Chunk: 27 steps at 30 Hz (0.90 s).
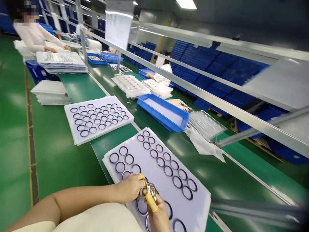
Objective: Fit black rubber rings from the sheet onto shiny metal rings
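Note:
My left hand (131, 188) and my right hand (158, 211) meet over the near white sheet, with yellow covers on some fingertips. Between them is a bunch of shiny metal rings (152, 192). The fingers of both hands are closed on these rings; how many each hand grips is hard to make out. Beneath lies the white foam-like sheet (154, 174), bearing rows of dark-rimmed rings (168, 171) along its two long sides. Part of the left-hand rows is hidden by my hands and forearm.
A second sheet (72, 133) with rings lies farther along the green bench (82, 88). A blue tray (138, 100) stands beyond, near a metal rail (193, 83). Stacked white sheets (48, 93) sit at left. One co-worker (31, 37) stands far left; another (165, 72) works behind the rail.

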### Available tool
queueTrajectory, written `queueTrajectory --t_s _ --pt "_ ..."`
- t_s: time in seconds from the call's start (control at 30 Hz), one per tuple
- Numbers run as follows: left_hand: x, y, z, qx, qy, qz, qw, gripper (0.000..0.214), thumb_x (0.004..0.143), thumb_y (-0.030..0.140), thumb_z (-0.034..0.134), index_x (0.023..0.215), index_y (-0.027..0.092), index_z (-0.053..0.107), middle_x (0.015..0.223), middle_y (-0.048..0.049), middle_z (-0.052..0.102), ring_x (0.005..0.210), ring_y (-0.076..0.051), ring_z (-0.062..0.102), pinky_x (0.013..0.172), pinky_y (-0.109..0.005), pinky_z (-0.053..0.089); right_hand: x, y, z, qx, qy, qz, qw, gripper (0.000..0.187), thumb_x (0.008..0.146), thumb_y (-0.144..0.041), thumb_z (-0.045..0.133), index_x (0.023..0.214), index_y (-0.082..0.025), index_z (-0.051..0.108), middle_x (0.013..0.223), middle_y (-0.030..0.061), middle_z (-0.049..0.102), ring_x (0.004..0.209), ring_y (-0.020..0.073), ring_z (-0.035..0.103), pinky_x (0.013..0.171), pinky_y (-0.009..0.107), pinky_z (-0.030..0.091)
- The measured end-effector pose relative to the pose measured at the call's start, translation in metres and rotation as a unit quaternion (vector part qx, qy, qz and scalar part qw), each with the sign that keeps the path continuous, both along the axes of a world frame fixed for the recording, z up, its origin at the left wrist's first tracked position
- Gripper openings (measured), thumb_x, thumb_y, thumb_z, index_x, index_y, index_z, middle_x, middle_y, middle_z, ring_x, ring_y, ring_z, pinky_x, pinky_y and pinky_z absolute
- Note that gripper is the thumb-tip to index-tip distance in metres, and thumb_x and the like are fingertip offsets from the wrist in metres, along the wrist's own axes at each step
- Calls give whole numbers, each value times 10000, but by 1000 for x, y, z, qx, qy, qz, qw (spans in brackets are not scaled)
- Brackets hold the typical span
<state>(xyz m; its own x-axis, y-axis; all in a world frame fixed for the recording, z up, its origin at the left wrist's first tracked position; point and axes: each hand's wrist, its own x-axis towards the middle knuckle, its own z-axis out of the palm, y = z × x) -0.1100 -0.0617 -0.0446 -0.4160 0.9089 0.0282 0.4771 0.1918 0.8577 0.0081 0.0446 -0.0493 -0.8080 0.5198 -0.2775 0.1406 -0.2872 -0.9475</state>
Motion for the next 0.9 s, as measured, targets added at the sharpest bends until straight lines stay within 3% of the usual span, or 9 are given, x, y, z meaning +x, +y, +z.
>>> queueTrajectory --t_s 0.1,0.2,0.33,0.43,0.57,0.67,0.8,0.9 --pt "-14 -13 -4 21 37 28 999 279 770 50 476 928 169 672 1130 -115 601 978 -236 590 922 -396 469 -19 5 -13 121 -3 19 992 377 657 -543 737 799 -194 760 740 68 748 742 253 672 708 375 536" --pt "-34 -28 -12 73 63 85 992 330 838 129 505 1121 240 632 1402 -103 437 1218 -255 488 1040 -427 401 -48 18 -22 307 -13 7 952 440 714 -601 650 790 -178 748 715 78 717 739 263 647 688 387 515" --pt "-65 -45 -32 44 71 175 981 372 838 124 512 1184 240 583 1413 -122 434 1281 -265 439 1062 -485 376 -102 32 -29 469 -9 -9 883 432 714 -623 634 601 -212 699 670 75 635 712 253 544 737 413 426" --pt "-83 -54 -49 16 68 193 979 405 816 97 523 1201 216 564 1390 -138 459 1277 -268 451 1062 -481 384 -144 34 -38 556 -6 14 831 478 792 -622 547 561 -224 674 687 91 629 704 246 515 727 400 387" --pt "-100 -62 -63 3 78 180 981 414 808 84 530 1192 240 554 1379 -108 475 1270 -251 457 1055 -476 394 -178 32 -58 621 -23 38 783 527 864 -602 447 605 -212 691 714 107 641 695 240 521 686 377 376" --pt "-116 -63 -66 -23 109 161 981 388 807 83 537 1165 228 570 1357 -114 492 1261 -269 451 1032 -481 409 -178 37 -68 641 -57 26 765 586 887 -600 389 571 -199 676 684 117 625 675 243 518 669 380 364" --pt "-139 -50 -67 -34 157 118 980 307 834 125 533 1114 228 605 1324 -112 517 1261 -290 434 1000 -482 417 -155 43 -67 638 -95 14 764 554 867 -612 414 612 -206 691 730 133 640 720 271 531 685 400 343" --pt "-151 -29 -70 -35 177 81 980 274 838 156 552 1096 215 624 1310 -119 524 1280 -318 409 1006 -501 388 -140 41 -64 608 -113 12 786 522 827 -630 467 574 -221 671 683 117 628 697 267 533 681 396 346"
